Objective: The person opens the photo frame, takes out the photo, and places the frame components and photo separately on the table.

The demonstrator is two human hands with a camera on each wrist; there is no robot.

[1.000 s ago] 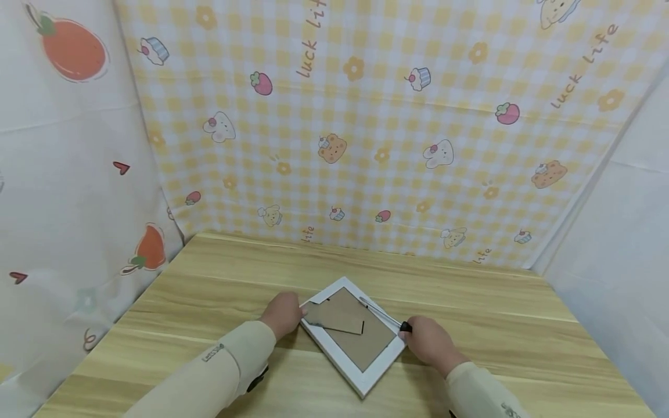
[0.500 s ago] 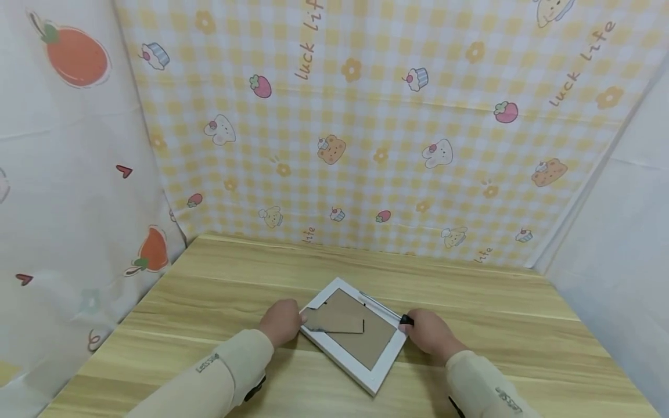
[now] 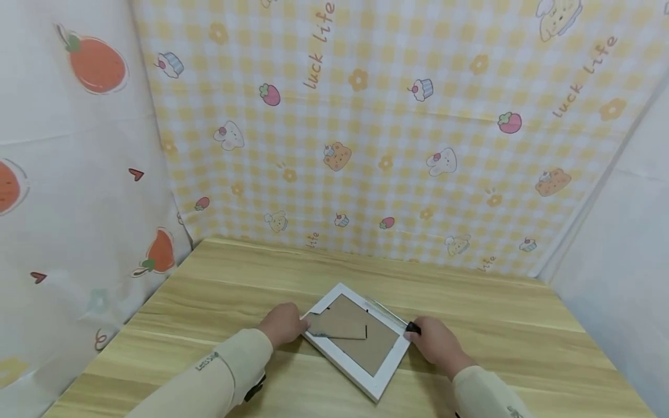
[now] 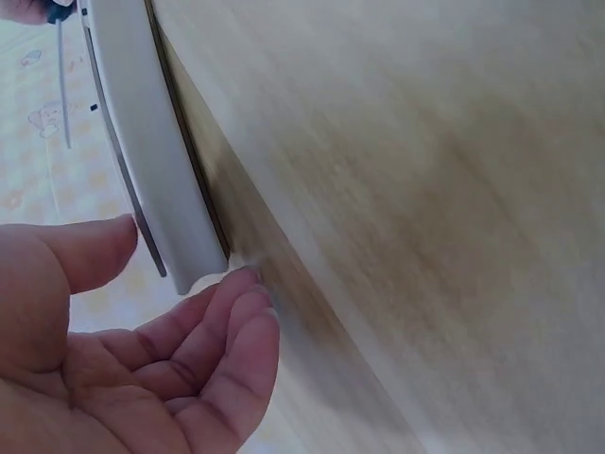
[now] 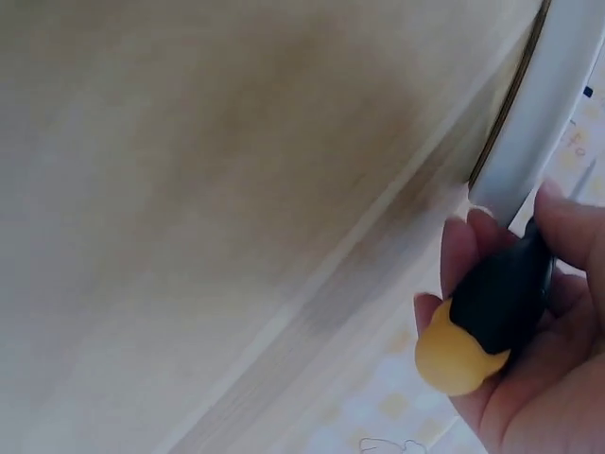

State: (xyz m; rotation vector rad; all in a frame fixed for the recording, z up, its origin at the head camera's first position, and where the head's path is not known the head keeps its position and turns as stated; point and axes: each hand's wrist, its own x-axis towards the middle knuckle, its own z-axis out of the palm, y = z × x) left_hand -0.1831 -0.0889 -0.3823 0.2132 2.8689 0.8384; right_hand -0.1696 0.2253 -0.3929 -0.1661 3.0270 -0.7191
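Note:
A white picture frame is held face down over the table, its brown backing board and fold-out stand uppermost. My left hand pinches the frame's left corner; in the left wrist view the thumb lies on the back side and the fingertips curl beneath. My right hand grips a screwdriver by its black and yellow handle, right at the frame's right corner. The screwdriver's thin metal shaft points up and left along the frame's upper right edge. The frame's front is hidden.
The wood-grain table spreads around the frame. Behind it hangs a yellow checked cloth with cartoon prints. White cloths close in the left side and the right side.
Over the first half second the frame turned slightly counter-clockwise, its near corner swinging right. Since then mainly the head view has shifted. Both hands keep their holds.

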